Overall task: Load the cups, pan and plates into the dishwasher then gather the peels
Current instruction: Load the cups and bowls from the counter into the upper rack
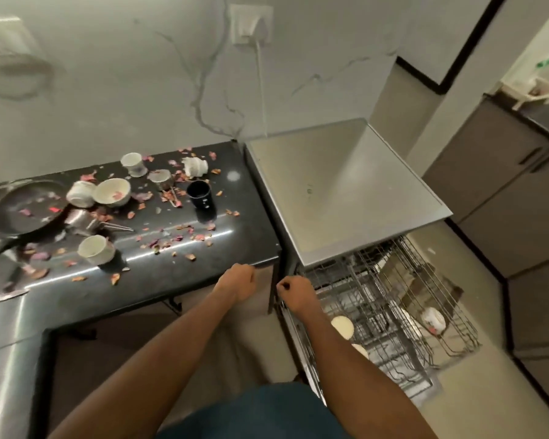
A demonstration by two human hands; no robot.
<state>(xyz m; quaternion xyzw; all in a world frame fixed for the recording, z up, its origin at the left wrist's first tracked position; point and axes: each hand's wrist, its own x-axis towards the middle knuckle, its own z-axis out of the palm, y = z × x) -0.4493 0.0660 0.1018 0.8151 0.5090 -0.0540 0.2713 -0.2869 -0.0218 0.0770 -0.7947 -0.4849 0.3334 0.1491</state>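
A black pan [23,210] lies at the left of the dark counter [178,277]. Around it stand white cups [95,248] [133,163], a white bowl [113,191], a black cup [199,193] and a small steel pot [83,220]. Pink peels [171,239] are scattered over the counter. To the right, the dishwasher [339,191] has its wire racks [393,296] pulled out, with white plates [343,326] and a cup [433,318] inside. My left hand [238,283] is curled into a fist at the counter's front edge. My right hand [295,293] is curled at the rack's near-left corner, with nothing visible in it.
A wall socket [251,25] with a white cord hangs behind the dishwasher. Grey cabinets [504,201] line the right side, with a white tray [533,90] on top. A blade-like metal piece [4,297] lies at the counter's left front.
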